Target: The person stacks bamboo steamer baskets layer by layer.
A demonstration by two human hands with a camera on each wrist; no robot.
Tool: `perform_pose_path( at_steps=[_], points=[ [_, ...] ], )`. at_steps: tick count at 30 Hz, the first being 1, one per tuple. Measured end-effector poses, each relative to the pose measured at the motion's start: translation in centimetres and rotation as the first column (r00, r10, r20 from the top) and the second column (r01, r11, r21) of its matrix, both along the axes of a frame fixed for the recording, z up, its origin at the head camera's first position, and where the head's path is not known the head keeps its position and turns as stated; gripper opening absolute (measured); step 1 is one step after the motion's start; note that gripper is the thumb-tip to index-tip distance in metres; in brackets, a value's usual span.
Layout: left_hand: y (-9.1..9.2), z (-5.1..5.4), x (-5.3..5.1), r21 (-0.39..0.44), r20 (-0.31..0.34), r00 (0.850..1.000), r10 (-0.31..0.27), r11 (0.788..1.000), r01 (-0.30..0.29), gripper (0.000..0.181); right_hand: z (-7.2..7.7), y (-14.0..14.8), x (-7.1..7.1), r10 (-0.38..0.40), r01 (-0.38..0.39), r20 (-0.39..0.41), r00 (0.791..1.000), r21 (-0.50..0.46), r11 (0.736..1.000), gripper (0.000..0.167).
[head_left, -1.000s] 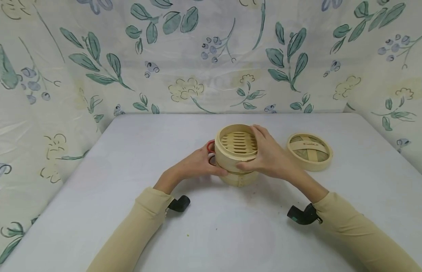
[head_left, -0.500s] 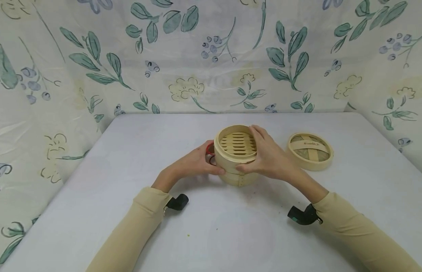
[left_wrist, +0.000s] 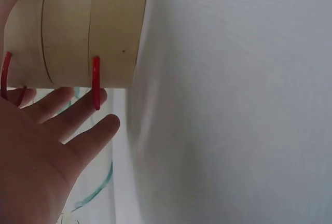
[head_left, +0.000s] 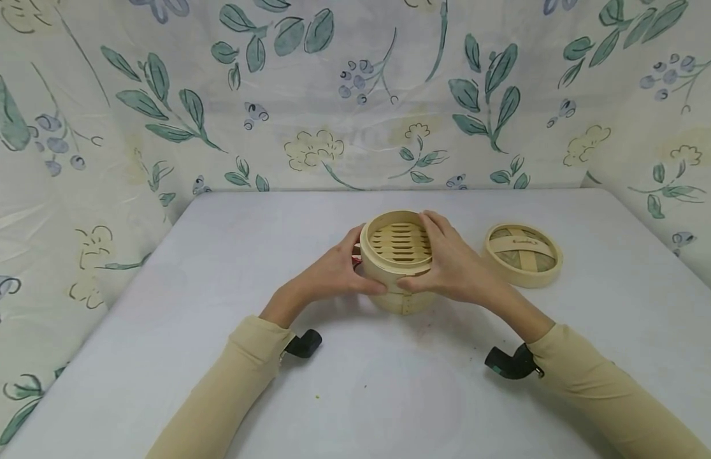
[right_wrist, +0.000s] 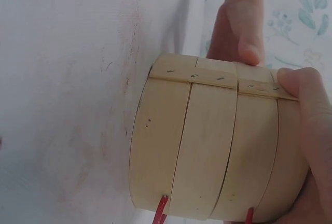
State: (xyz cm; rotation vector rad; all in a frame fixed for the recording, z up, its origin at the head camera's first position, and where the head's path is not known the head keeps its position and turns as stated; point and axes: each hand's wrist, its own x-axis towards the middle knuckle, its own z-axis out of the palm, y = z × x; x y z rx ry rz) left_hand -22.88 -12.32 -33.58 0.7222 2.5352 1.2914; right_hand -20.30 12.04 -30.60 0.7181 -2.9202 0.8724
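Observation:
Two stacked bamboo steamer baskets stand on the table; the upper basket (head_left: 401, 243) shows a slatted floor, and the lower basket (head_left: 402, 303) sits beneath it. My right hand (head_left: 457, 266) grips the upper one at its right, thumb in front and fingers over the far rim. On the other side, my left hand (head_left: 331, 273) holds round the stack, thumb against the front. Its other fingers spread beside the wall in the left wrist view, close to a red ring handle (left_wrist: 96, 84). Two red rings also show in the right wrist view, one a lower ring (right_wrist: 161, 211).
A round woven bamboo lid (head_left: 523, 256) lies to the right of the stack, behind my right forearm. The white table (head_left: 355, 408) ends at a floral cloth backdrop (head_left: 367, 146). A tiny yellow-green speck lies near the front.
My left fingers have shifted around the red rings, which are now mostly covered in the head view. The stack has barely moved, and my right hand keeps its grip.

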Motion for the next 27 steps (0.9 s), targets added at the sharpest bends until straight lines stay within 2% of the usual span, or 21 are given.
perform_pose_path(
  at_steps=[8,15,22,27],
  points=[
    [0.2,-0.2,0.1,0.027,-0.002,1.000,0.010,1.000,-0.010,0.118,0.0,0.1,0.0,0.009,-0.009,0.004,1.000,-0.002,1.000,0.122],
    [0.3,-0.2,0.2,0.015,-0.005,1.000,0.018,1.000,-0.018,0.117,0.0,0.3,-0.1,0.024,-0.024,0.028,0.999,0.003,1.000,0.127],
    [0.3,-0.2,0.2,0.019,0.003,1.000,0.021,1.000,-0.021,0.117,0.2,1.1,-0.5,0.085,-0.083,0.090,0.992,-0.023,0.996,0.129],
    [0.2,-0.2,0.2,0.011,0.004,1.000,0.023,1.000,-0.023,0.118,0.0,1.9,-1.0,0.130,-0.125,0.092,0.987,-0.056,0.991,0.127]
  ],
)
